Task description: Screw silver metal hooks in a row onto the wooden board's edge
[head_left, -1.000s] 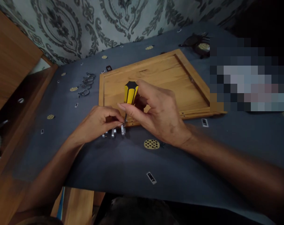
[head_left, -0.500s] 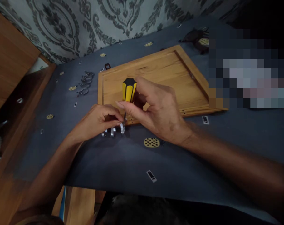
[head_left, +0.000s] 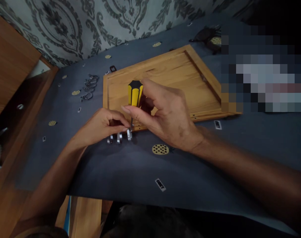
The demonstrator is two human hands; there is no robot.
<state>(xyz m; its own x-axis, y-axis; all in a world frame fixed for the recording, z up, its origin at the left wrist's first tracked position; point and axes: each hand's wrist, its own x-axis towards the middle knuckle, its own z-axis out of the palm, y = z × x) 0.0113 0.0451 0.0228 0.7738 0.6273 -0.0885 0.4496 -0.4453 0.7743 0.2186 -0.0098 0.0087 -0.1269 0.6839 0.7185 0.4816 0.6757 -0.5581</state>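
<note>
My right hand [head_left: 171,117] grips a screwdriver [head_left: 135,95] by its yellow and black handle. The tool stands nearly upright, its thin shaft pointing down at the near edge of a framed wooden board [head_left: 152,77]. With thumb and forefinger, my left hand [head_left: 97,127] pinches the base of a silver metal hook [head_left: 129,135] at that edge, close by the shaft's tip. The fingertips partly hide the tip and the fastening point. Two more hooks [head_left: 119,138] stick out from the same edge, to the left, partly below my left hand.
Several loose metal hooks [head_left: 89,87] lie on the dark blue patterned cloth [head_left: 130,175], left of the board. A small dark frame-shaped piece [head_left: 112,68] is by its far left corner. A dark object [head_left: 206,38] rests at the back right. Wooden furniture [head_left: 14,66] borders the left.
The view has shifted slightly, so everything sits a little higher in the picture. Both hands keep the same grips, and the screwdriver stays at the hook.
</note>
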